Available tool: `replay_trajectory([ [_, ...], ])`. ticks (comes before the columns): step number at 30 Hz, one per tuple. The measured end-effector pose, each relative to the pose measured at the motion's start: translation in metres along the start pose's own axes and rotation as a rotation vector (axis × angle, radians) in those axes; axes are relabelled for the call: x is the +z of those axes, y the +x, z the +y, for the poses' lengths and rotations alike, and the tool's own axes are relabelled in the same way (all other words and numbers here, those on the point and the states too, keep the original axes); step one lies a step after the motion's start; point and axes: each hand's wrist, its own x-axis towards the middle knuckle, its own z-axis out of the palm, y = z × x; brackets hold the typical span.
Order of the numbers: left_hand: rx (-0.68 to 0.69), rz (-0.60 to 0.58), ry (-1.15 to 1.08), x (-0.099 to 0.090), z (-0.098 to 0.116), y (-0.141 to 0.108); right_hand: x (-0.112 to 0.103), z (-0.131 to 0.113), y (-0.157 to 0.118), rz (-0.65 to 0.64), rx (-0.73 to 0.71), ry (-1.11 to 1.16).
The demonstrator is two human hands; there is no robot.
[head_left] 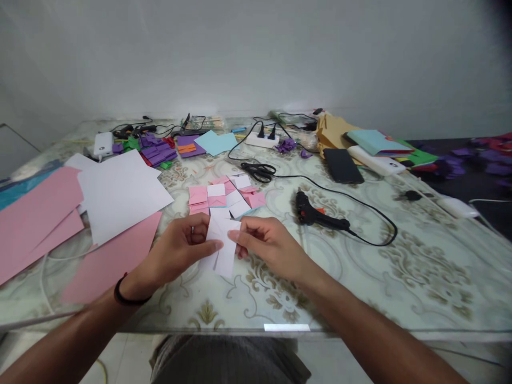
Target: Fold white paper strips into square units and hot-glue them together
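Between my two hands is a small folded white paper (pixel 224 252), held just above the table near its front middle. My left hand (pixel 182 246) pinches its left side, thumb on top. From the right, my right hand (pixel 266 242) grips the upper right edge between thumb and fingers. Directly behind the hands lies a group of folded pink and white paper pieces (pixel 217 194). Left of them, a large white sheet (pixel 124 194) rests over pink sheets (pixel 114 261).
A black glue gun (pixel 320 210) with a cord lies to the right, and black scissors (pixel 259 172) behind the folded pieces. Farther back are a power strip (pixel 262 140), purple paper pieces (pixel 156 150), blue sheets (pixel 218 142) and a dark phone (pixel 343 165). A white strip (pixel 287 327) sits at the front edge.
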Motion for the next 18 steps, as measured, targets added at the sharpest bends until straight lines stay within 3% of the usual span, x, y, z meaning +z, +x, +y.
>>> replay_trajectory([
  [3, -0.074, -0.075, -0.077, -0.0019, -0.0004, 0.0012, 0.001, 0.0006, 0.0005, -0.011, 0.001, -0.026],
  [8, -0.096, -0.043, -0.008, -0.0024, -0.0022, 0.0023, 0.0056, 0.0018, 0.0014, 0.011, 0.004, -0.078],
  [18, -0.11, -0.126, -0.033, -0.0056, 0.0001, -0.0003, 0.0047, -0.0012, -0.0011, 0.014, -0.045, -0.055],
])
